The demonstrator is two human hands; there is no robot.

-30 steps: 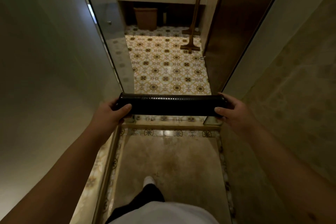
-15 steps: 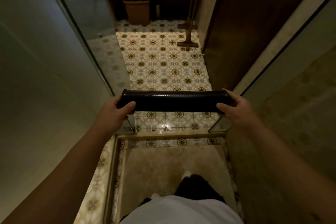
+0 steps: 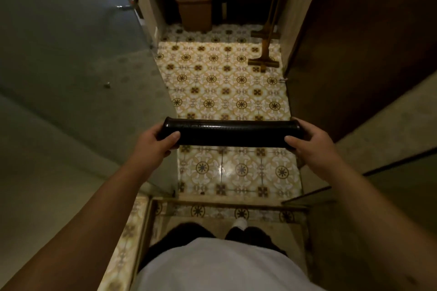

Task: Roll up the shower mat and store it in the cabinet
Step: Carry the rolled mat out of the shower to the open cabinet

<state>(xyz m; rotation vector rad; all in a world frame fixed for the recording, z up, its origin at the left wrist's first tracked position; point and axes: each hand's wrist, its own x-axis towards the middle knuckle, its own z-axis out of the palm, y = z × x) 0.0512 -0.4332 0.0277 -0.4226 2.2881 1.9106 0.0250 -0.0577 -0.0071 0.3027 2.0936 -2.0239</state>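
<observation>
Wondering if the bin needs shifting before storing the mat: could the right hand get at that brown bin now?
Probably not: the right hand grips the rolled mat, and the bin sits far across the tiled floor.

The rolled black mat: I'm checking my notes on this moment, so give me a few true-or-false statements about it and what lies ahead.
1. The rolled black shower mat is held level, with the left hand at one end and the right hand at the other. True.
2. The mat lies flat and unrolled on the floor. False: it is a tight roll, held in the air above the yellow patterned floor tiles.
3. A brown bin stands in the dark recess straight ahead. True.
4. Two long wooden-handled floor tools lean at the left, by the glass. False: they stand at the right, near the dark wooden door.
5. Only one hand holds the roll. False: both do.
</observation>
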